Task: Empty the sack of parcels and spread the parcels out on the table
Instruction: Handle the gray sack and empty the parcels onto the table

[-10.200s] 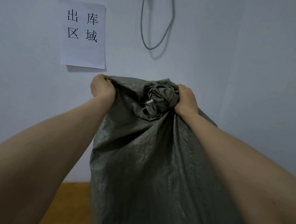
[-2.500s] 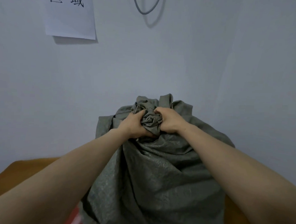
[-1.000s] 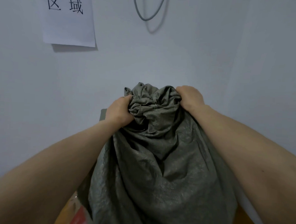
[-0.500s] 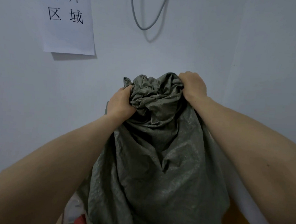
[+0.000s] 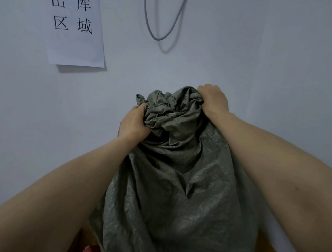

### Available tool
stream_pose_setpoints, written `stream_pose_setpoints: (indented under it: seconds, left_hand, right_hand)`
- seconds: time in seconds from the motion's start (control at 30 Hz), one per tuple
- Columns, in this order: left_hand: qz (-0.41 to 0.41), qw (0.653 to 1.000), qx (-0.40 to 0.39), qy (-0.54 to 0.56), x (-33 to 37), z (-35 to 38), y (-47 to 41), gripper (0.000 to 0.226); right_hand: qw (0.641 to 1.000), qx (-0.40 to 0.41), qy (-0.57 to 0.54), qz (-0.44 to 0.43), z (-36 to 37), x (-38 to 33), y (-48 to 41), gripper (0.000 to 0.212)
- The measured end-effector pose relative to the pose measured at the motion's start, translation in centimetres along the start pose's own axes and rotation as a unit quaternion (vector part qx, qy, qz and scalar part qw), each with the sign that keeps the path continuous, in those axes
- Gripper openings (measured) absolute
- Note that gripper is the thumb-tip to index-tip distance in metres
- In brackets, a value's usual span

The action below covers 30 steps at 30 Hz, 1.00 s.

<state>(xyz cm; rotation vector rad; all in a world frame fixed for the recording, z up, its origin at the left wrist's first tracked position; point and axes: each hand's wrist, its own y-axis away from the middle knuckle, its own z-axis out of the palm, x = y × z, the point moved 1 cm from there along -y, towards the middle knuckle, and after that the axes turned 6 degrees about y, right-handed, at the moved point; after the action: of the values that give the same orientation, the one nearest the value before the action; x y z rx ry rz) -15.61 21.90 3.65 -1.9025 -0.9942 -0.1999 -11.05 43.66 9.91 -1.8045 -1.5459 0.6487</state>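
Where it is: the sack (image 5: 178, 192), grey-green and woven, hangs mid-scene in front of the far wall, above the bench (image 5: 264, 248), of which only an orange-brown strip shows at the near edge.
Left grip: the left hand (image 5: 135, 123) is clenched on the left side of the bunched top.
Right grip: the right hand (image 5: 214, 100) is clenched on the right side of the bunch, a little higher and farther.
Long axis: roughly upright, with the gathered end pointing up. The body drops out of view, so the lower end is hidden.
Handling: soft and limp. The slack folds below the fists suggest little weight in the upper part. The weave looks slick, so it would likely slide through a loose hold.
Where to hold: a fistful of gathered cloth either side of the knot (a pale tie shows in it), not a flat panel.
Contents: no parcels are plainly visible. A red patch (image 5: 89, 250) at the near left may be one, but I cannot tell.
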Motion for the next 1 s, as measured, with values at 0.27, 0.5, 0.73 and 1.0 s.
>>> stream_pose_setpoints:
  seconds: [0.27,0.5,0.73,1.0]
  left_hand:
    - [0.022,1.0,0.022,-0.002,1.6,-0.3,-0.8,0.035]
    - [0.032,0.999,0.042,0.002,3.0,-0.7,-1.4,0.041]
    - [0.039,0.998,0.053,0.02,3.6,-0.4,-1.0,0.045]
    - [-0.01,0.999,0.029,0.01,2.2,1.0,2.0,0.041]
  right_hand:
    - [0.998,0.049,-0.017,0.029,-1.3,0.8,-0.2,0.023]
    - [0.996,0.077,-0.022,0.035,-2.6,1.4,-0.8,0.024]
    - [0.995,0.09,-0.021,0.037,-3.2,2.0,-0.5,0.025]
    - [0.997,0.042,-0.056,0.032,-0.8,1.9,3.2,0.028]
